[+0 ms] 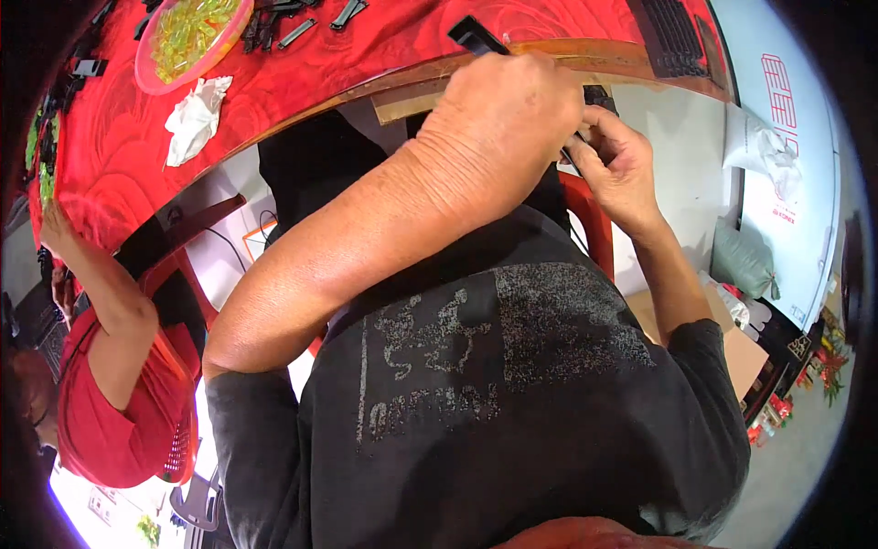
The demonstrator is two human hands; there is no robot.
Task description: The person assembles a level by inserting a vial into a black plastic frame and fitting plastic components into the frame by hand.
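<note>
My left hand [517,105] is closed in a fist near the table's front edge, its back toward me. Out of its far side sticks the flat end of a black strip [476,37]. My right hand [620,165] is right beside it, thumb and fingers curled in a pinch. A thin dark length comes out between the hands at the right thumb; it looks like the same strip, though my left fist hides the middle. What the strip belongs to cannot be made out.
A red cloth covers the table [384,69]. On it stand a pink bowl [142,69] of yellow-clear small pieces, a crumpled tissue [195,121], loose black pieces [297,34] and a black ridged stack [672,37]. A person in red [128,403] sits at the left.
</note>
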